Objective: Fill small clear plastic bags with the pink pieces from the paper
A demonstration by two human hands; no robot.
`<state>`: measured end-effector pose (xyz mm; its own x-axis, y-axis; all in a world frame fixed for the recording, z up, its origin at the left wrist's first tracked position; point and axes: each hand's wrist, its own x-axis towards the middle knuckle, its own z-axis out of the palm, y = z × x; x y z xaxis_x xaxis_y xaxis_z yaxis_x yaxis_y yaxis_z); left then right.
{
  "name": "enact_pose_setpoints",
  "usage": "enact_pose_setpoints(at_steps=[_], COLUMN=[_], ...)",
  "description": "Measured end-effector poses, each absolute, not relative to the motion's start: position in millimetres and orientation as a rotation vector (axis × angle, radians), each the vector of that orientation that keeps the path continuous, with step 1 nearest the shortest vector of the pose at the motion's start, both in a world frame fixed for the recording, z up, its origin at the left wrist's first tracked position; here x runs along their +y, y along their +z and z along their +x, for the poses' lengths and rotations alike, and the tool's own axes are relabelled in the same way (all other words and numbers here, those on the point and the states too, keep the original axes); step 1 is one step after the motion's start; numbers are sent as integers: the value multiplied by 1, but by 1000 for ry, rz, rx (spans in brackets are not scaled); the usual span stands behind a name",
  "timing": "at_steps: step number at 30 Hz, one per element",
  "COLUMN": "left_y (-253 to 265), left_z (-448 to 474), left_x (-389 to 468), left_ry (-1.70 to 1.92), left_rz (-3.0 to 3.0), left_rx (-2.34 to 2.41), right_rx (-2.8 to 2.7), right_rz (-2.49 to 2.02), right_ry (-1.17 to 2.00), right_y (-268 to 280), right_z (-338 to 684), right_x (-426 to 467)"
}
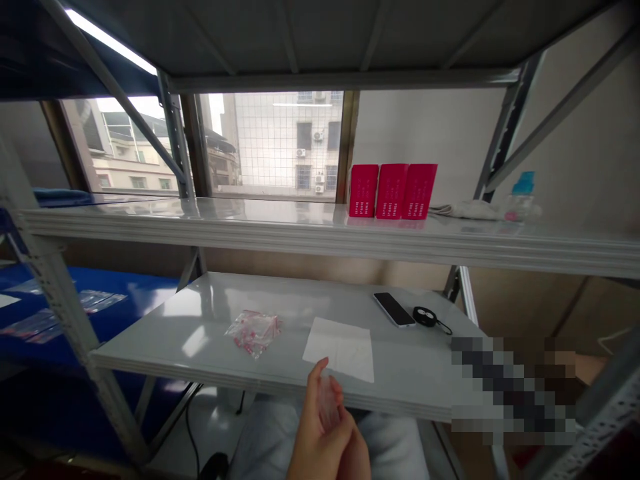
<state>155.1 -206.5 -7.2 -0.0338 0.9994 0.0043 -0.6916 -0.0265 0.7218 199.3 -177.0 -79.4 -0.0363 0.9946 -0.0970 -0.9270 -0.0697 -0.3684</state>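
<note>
My left hand (pixel 309 417) and my right hand (pixel 351 443) are close together in front of the shelf's near edge, above my lap. Between them is a small see-through plastic bag (pixel 328 403), its outline partly covered by the fingers. The left fingers curl around it, and the right hand presses against its lower end. Just beyond the fingertips, a white paper sheet (pixel 340 343) lies flat on the grey shelf (pixel 200 313). Left of the paper is a loose pile of small clear bags (pixel 255 333) with pinkish-red edges.
A phone (pixel 394 309) and a round black object with a loop (pixel 425 316) lie at the right. The upper shelf (pixel 260 227) carries red boxes (pixel 391 192), a folded cloth (pixel 465 209) and a blue-capped bottle (pixel 521 199). Metal posts (pixel 75 313) flank the workspace.
</note>
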Motion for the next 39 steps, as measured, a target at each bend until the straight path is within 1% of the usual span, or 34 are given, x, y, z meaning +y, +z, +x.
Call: enact_pose_setpoints(at_steps=[3, 6, 11, 13, 17, 19, 21, 22, 28, 33, 39], left_y=[1, 4, 8, 13, 27, 30, 26, 22, -22, -48, -57], left_z=[155, 158, 159, 149, 118, 107, 102, 101, 117, 128, 124], left_x=[-208, -207, -207, -207, -204, -201, -196, -192, -167, -165, -165], left_ry=[1490, 1461, 1629, 1665, 1700, 1713, 1716, 1707, 1601, 1593, 1623], left_rz=[685, 641, 386, 341, 274, 227, 186, 172, 28, 64, 183], left_rx=[657, 668, 592, 573, 525, 512, 503, 501, 535, 550, 519], right_rx=[-221, -136, -62, -34, -96, -208, -449, -512, -885, -1382, -1876], right_rz=[-427, -454, -503, -490, -410, -475, -729, -806, -1294, -1635, -1795], right_ry=[1631, 1634, 1640, 1594, 1449, 1342, 1192, 1167, 985, 660, 246], right_y=[-73, -78, -93, -83, -38, -17, -4, -1, -5, -16, -26], right_z=[204, 210, 222, 228, 246, 257, 266, 270, 276, 271, 263], right_x=[-181, -182, -180, -179, -162, -142, -114, -98, -24, -14, -24])
